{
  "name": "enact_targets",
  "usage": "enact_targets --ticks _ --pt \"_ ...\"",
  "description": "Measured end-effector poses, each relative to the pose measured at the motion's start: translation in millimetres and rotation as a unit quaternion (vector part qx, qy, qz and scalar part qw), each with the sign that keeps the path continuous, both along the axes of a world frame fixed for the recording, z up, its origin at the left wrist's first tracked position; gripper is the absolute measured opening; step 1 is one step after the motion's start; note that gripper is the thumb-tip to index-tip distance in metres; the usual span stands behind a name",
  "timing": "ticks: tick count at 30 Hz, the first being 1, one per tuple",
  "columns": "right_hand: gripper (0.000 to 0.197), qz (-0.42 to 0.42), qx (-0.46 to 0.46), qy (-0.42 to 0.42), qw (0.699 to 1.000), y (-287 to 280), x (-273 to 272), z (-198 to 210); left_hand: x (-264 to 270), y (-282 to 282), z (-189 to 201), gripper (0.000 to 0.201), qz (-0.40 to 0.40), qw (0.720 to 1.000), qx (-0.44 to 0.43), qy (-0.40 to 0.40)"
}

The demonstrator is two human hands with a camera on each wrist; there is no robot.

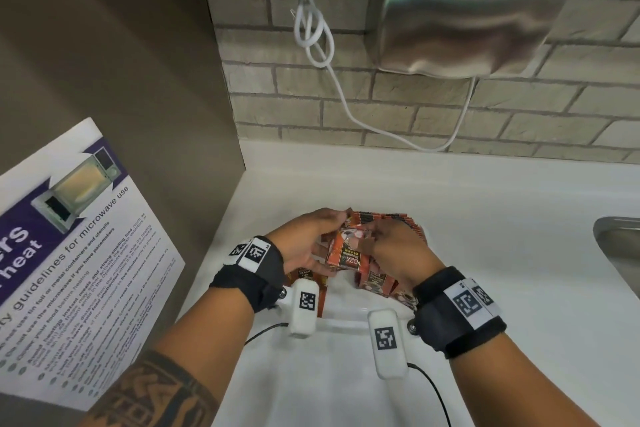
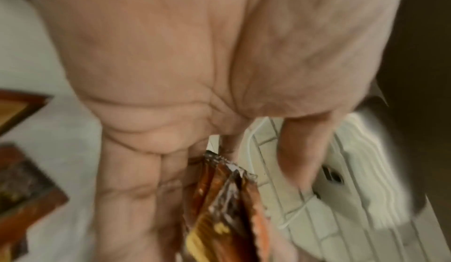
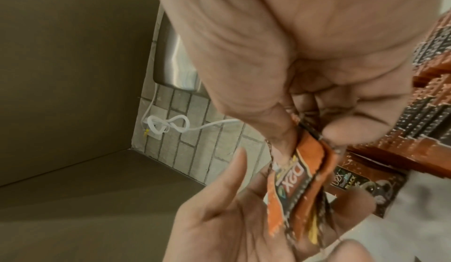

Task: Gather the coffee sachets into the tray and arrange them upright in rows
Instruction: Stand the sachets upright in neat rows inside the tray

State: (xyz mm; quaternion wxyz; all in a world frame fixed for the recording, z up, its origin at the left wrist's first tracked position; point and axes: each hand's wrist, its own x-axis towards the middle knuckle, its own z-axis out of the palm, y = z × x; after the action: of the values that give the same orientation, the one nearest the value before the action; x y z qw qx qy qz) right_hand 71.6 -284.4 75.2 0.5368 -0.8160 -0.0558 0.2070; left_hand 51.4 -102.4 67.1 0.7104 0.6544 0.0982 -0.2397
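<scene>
Both hands meet over the white tray (image 1: 341,322) on the white surface (image 1: 485,253). Right hand (image 1: 394,250) pinches a small bunch of orange sachets (image 1: 349,250) by the top edge; long axis runs toward the person, print upside-down. Left hand (image 1: 308,243) w/ fingers curled round the bunch's left side. Row of upright sachets (image 1: 398,218) at tray's far end. Side panel (image 1: 121,80) close on left, brick wall (image 1: 415,107) behind; open room to the right up to the sink edge (image 1: 613,236).

orange-black coffee sachets (image 1: 349,255) | small bunch held above white tray (image 1: 346,322) | others standing inside
</scene>
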Motion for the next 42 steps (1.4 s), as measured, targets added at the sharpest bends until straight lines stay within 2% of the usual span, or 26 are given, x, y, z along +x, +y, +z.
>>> enact_targets --ticks 3,6,10,13,17,20,22,27,29,33,36,40,42 --pt "0.018 -0.022 0.0 -0.032 0.999 -1.9 4.1 -3.0 -3.3 2.2 -7.4 0.058 -0.037 0.992 -0.119 -0.017" --pt "0.017 -0.051 0.05 -0.018 0.997 -2.9 6.4 -4.4 -1.5 -3.2 -8.1 0.07 -0.017 0.991 -0.123 -0.057" --pt "0.02 -0.049 0.057 -0.026 0.997 -3.0 6.6 -5.7 1.7 -13.2 -10.5 0.062 0.057 0.99 -0.083 -0.1" --pt "0.024 -0.058 0.027 -0.05 0.997 -5.7 8.2 -7.5 3.2 -17.9 -12.7 0.056 0.075 0.989 -0.047 -0.121" --pt "0.037 -0.08 0.027 -0.078 0.993 -11.4 12.5 -6.7 2.3 -16.6 -13.4 0.047 0.09 0.987 -0.039 -0.128" --pt "0.047 -0.054 -0.025 -0.129 0.99 -15.8 12.8 -3.8 3.0 -15.1 -11.9 0.042 0.09 0.984 0.011 -0.151" --pt "0.05 -0.023 -0.054 -0.134 0.989 -17.4 12.1 -1.0 4.6 -14.5 -10.7 0.041 0.094 0.98 0.036 -0.172" --pt "0.037 0.098 -0.169 -0.065 0.978 -13.3 10.0 8.2 6.3 -18.2 -7.7 0.043 0.069 0.972 0.076 -0.212" --pt "0.032 0.118 -0.178 -0.031 0.976 -14.2 9.3 10.4 6.0 -21.1 -7.0 0.04 0.064 0.971 0.075 -0.216" --pt "0.022 0.138 -0.087 0.076 0.984 -24.3 1.1 19.3 7.1 -23.1 -5.9 0.022 0.115 0.977 0.03 -0.178" --pt "0.025 0.114 0.019 0.141 0.983 -29.7 -1.4 18.0 8.9 -21.5 -5.6 0.021 0.165 0.976 -0.021 -0.143" --pt "0.035 0.003 0.137 0.145 0.98 -28.1 3.7 3.6 9.4 -22.7 -6.4 0.026 0.18 0.973 -0.03 -0.141" --pt "0.041 -0.016 0.173 0.117 0.978 -24.8 3.3 -1.9 8.7 -26.4 -6.9 0.028 0.176 0.973 -0.036 -0.143"
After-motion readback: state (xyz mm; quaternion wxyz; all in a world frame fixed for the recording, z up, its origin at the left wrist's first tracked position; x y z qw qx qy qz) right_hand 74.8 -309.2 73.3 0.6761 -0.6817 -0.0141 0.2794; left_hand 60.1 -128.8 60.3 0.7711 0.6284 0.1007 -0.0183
